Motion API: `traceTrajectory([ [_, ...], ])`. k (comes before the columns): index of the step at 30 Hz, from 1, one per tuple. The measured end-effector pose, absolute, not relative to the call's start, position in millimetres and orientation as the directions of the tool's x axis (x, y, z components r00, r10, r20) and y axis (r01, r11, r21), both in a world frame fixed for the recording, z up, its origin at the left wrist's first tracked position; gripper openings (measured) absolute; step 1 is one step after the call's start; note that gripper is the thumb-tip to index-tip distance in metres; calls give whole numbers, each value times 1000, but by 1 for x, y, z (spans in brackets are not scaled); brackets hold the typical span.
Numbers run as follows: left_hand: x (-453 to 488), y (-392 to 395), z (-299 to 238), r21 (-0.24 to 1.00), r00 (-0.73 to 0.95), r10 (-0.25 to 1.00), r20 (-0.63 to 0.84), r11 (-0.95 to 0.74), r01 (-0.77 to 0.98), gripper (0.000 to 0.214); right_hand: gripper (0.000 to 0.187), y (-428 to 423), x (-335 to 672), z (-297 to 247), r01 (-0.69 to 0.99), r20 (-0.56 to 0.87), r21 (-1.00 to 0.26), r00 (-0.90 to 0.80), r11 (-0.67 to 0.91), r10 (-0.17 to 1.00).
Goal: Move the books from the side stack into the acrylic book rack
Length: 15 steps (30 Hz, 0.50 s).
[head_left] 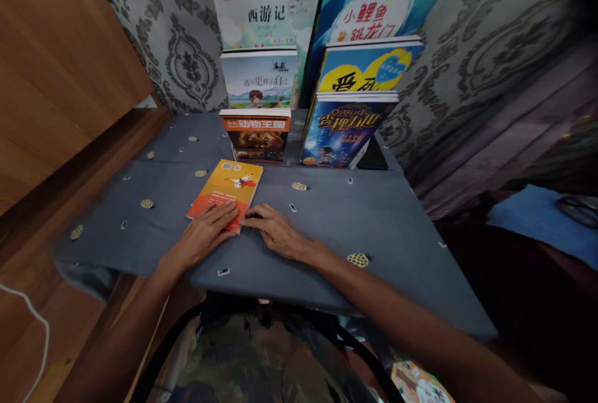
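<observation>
A small orange and yellow book (243, 188) lies flat on the cloth-covered table, its barcode side up. My left hand (205, 232) rests on the lower part of its cover, fingers stretched out and pressed down. At the book's lower right edge is my right hand (280, 238), with its fingers bent and the index fingertip touching that edge. Something dark shows between the right fingers; whether it is an object or a shadow I cannot make out.
Books stand in two stepped columns at the back, among them an animal book (261, 138) and a dark blue book (346, 132). A dark flat object (374, 157) lies beside them. Patterned curtains (180, 48) hang behind; a wooden cabinet (60, 66) stands left.
</observation>
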<state>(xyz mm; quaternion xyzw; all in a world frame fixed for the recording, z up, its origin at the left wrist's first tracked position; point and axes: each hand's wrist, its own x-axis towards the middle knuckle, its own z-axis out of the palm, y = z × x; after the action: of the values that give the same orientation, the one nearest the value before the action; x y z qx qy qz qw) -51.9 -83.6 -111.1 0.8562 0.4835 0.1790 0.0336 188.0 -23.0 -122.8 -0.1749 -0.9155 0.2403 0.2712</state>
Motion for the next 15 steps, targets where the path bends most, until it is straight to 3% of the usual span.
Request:
traceTrajectory([
  [9, -51, -82, -106, 263, 442, 854, 274, -509, 820, 41, 63, -22, 188, -123, 179, 403, -589, -780, 788, 478],
  [15, -49, -87, -106, 267, 440, 856, 272, -506, 820, 44, 52, -23, 188, -124, 195, 413, -528, -791, 827, 451],
])
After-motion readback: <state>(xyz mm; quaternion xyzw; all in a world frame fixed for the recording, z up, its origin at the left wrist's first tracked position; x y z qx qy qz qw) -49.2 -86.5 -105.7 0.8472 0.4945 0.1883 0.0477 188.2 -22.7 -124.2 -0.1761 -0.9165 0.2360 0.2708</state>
